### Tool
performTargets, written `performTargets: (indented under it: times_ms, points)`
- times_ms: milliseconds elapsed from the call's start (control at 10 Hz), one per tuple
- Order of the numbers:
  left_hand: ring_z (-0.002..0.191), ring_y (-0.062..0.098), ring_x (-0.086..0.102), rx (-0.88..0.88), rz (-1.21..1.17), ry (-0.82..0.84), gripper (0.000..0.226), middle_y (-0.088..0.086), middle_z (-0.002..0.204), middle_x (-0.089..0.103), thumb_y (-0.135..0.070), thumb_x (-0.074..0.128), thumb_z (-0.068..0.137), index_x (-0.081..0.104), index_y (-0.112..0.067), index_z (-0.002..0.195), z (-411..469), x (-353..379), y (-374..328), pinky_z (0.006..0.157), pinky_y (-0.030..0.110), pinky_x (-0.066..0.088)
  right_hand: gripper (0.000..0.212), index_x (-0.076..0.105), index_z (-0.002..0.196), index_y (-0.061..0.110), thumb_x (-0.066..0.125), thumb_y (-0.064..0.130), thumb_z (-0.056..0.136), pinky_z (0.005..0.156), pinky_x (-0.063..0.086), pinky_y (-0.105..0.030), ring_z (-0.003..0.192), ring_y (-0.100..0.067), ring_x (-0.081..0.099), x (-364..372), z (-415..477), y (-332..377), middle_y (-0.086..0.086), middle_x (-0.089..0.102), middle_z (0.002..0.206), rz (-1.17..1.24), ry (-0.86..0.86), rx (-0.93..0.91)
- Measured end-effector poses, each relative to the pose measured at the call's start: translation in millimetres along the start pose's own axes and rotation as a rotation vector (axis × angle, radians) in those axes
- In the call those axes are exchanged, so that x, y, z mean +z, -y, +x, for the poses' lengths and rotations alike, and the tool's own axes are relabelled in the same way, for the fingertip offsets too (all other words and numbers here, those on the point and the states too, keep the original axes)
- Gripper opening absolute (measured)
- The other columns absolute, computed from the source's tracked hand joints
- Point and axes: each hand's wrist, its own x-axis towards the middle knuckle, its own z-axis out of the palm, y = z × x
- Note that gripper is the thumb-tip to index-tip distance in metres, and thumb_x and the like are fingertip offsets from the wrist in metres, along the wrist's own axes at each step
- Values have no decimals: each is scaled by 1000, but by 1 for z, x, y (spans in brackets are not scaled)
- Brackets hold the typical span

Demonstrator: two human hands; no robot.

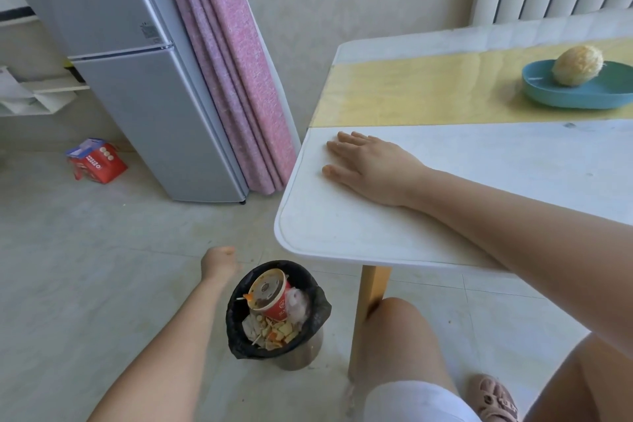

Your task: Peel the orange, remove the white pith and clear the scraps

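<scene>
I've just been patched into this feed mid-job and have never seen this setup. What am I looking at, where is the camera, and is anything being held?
There is no machine here. A person is working with bare hands, and the single picture comes from a wide-angle camera on their head, looking forward and down. The right hand lies flat, fingers straight, on the white table and holds nothing. The left hand hangs near the bin on the floor. Its fingers face away, so I cannot tell whether it holds anything. On the table, a peeled orange sits on a blue plate, which rests on a yellow runner. Peel scraps lie in the bin beside a red paper cup.
</scene>
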Motion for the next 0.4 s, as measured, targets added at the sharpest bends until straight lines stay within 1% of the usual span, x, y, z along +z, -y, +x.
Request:
performTargets:
  times_ms: [100,200,300,400]
  points:
    - [90,33,65,32,-58,37,61,18,111,62,7,73,77,50,3,134,-5,-9,-23,87,36,54,55,32,146,19,34,48,99,111,19,-28,144,-17,20,-2,-2,1,-2,22,157,50,-11,7]
    - [63,25,59,98,-159,1,48,12,100,57,3,58,90,47,1,137,-19,-23,-62,64,29,58,45,46,136,15,48,37,97,98,37,-32,127,-21,44,-3,-4,1,-3,43,141,140,-145,54]
    - [78,27,62,262,-182,-27,41,19,107,65,-8,64,90,56,-1,130,-32,-44,-105,85,37,54,24,60,114,12,61,16,90,76,44,-32,98,-24,54,-5,-5,-6,-3,50,104,231,-364,97]
    - [80,20,61,436,-288,-42,31,18,111,66,-5,63,90,61,-3,121,-55,-66,-154,82,35,54,16,70,91,10,61,1,82,62,33,-24,77,-20,54,-7,-10,-18,1,54,82,315,-409,137]
